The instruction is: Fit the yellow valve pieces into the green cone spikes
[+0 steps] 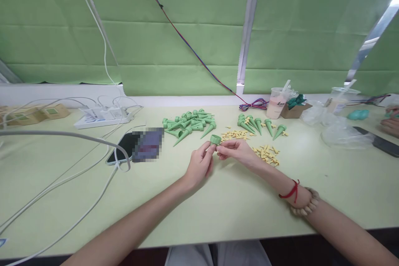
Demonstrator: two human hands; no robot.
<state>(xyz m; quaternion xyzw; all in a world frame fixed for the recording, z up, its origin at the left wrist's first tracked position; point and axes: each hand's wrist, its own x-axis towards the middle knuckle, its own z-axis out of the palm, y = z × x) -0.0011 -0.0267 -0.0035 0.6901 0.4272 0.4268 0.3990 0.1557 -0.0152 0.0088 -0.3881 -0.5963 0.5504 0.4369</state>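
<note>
My left hand point(201, 162) is closed around a green plastic spike point(215, 139), its wide open cap facing up and its lower part hidden by my fingers. My right hand point(238, 153) meets it from the right, thumb and fingertips pinched against the side of the spike just below the cap. Whatever lies between those fingertips is hidden. Just beyond my hands lies a heap of green spikes point(188, 122). Small yellow plastic pieces point(235, 135) are scattered behind my right hand, with a second pile of yellow pieces point(267, 155) beside my right wrist.
More green spikes point(258, 124), some with yellow pieces, lie at the back right. Behind them stand a pink drink cup point(274, 104) and a cardboard box point(294, 111). Leftward are a phone point(126, 148), a power strip point(104, 118) and loose white cables. Another person's hand point(391, 122) shows far right.
</note>
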